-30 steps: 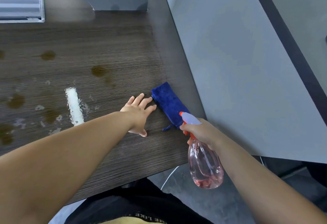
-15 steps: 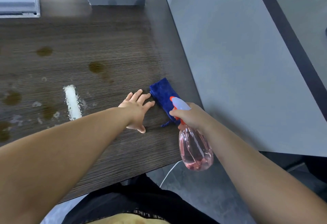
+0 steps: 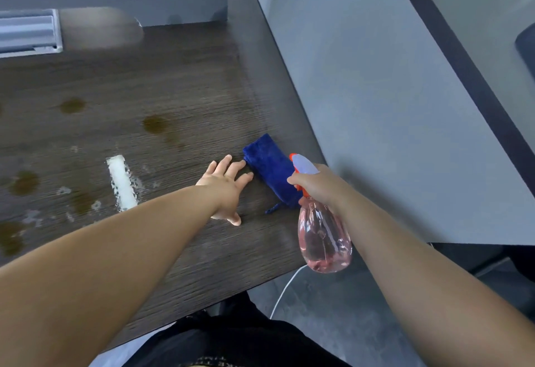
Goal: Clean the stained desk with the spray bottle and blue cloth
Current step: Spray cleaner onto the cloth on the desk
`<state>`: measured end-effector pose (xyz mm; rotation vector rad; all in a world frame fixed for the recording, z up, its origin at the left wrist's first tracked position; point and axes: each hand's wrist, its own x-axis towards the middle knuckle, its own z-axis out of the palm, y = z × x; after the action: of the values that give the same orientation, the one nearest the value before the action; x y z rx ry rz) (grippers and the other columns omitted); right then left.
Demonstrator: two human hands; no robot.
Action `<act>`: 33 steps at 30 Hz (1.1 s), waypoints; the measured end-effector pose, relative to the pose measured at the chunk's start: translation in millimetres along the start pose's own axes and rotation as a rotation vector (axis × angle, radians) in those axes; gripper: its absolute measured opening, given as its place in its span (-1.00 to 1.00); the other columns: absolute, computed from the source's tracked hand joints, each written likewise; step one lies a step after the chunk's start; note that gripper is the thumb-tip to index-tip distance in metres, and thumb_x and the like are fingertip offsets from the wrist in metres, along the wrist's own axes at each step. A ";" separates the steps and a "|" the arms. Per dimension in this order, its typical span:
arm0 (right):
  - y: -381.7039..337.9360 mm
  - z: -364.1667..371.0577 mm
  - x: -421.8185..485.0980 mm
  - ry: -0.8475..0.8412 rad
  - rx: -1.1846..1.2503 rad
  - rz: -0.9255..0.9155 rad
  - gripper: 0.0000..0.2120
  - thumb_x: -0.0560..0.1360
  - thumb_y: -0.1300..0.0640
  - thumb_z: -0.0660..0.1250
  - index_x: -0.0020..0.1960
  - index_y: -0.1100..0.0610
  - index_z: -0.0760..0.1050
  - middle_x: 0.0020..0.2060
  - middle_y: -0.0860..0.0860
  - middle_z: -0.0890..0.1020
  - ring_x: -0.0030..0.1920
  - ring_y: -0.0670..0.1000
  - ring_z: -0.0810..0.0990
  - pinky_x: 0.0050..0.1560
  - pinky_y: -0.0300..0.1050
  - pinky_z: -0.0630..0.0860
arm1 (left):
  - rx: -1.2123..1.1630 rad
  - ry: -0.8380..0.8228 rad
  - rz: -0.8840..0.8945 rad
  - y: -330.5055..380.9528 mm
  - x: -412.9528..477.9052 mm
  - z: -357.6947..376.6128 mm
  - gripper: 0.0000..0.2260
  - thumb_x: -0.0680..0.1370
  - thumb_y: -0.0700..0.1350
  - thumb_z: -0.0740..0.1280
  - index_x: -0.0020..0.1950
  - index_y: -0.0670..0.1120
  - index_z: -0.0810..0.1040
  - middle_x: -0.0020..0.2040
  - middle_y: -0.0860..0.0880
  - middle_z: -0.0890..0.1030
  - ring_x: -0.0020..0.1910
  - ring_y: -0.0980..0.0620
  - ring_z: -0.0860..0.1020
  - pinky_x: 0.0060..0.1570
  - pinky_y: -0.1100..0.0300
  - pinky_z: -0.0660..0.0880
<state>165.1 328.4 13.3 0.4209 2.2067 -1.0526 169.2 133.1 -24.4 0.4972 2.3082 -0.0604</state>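
The left hand (image 3: pixel 227 185) lies flat on the dark wood-grain desk (image 3: pixel 179 82), fingers spread and holding nothing, its fingertips (image 3: pixel 242 163) touching or just short of the near edge of the blue cloth (image 3: pixel 267 165) — the view is too blurred to tell which. The cloth is folded into a narrow strip and lies on the desk close to the right-hand edge, beside the grey partition (image 3: pixel 376 106).

The right hand (image 3: pixel 317 185) is wrapped around the neck of the spray bottle (image 3: pixel 324 236), with a finger over the orange trigger. The bottle hangs tilted above the desk's near right corner, its pale nozzle pointing left over the cloth; its clear body holds a little pinkish liquid at the bottom.

Brown stains (image 3: pixel 156 123) dot the desk to the left of the hands — several round blotches spread toward the left edge of the view. Among them runs a white streak (image 3: pixel 121 182) with small pale flecks around it. At the far left of the desk lies a grey slatted panel (image 3: pixel 29 33). Below the desk's front edge a thin white cable (image 3: pixel 285 285) crosses the floor.
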 end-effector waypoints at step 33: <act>3.5 22.2 -30.3 0.010 0.054 0.034 -0.86 0.45 0.04 0.31 -0.16 0.11 0.45 -0.25 0.03 0.49 -0.46 -0.02 0.53 -0.18 -0.12 0.54 | 0.027 0.023 -0.001 -0.3 0.3 1.8 -0.02 0.37 0.25 0.42 0.55 0.03 -0.14 0.55 -0.04 -0.21 0.51 -0.15 -0.26 0.49 -0.09 -0.12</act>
<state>198.6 313.0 21.4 0.4862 2.1765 -1.0957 170.1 132.6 -26.0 0.5129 2.3327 -0.0867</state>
